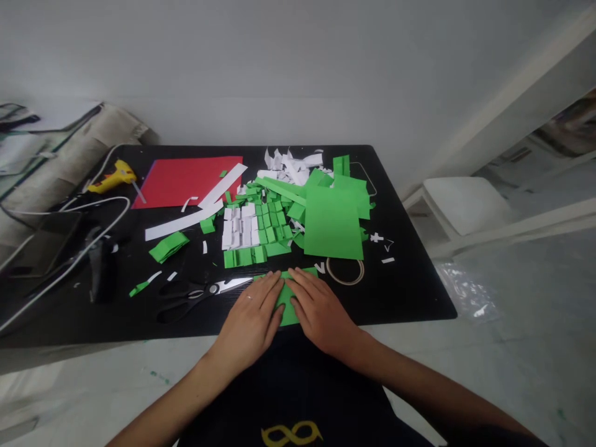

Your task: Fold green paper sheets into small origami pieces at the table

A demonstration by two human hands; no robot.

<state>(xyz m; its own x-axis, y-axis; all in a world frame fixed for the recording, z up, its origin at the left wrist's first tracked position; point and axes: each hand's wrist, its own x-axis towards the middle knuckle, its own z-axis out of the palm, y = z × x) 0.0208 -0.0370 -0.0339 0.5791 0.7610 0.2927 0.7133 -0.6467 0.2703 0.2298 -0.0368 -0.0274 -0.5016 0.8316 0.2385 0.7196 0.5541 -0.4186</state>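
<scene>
Both hands press on a piece of green paper (289,313) at the table's front edge. My left hand (254,313) lies over its left part, fingers stretched forward and flat. From the other side my right hand (322,310) covers the right part, its fingers also laid out flat. Much of the paper is hidden under them. Scissors (193,297) with black handles lie just left of my left hand, blades pointing toward it. Beyond the fingers sits a block of folded white pieces (241,226) and folded green pieces (272,221).
A large green sheet (333,223) overlaps a tape ring (358,273). White scraps (291,164) pile up at the back. Left are a red sheet (190,180), white strips (184,221), a folded green strip (168,247), a yellow glue gun (115,177) and a white cable (109,217).
</scene>
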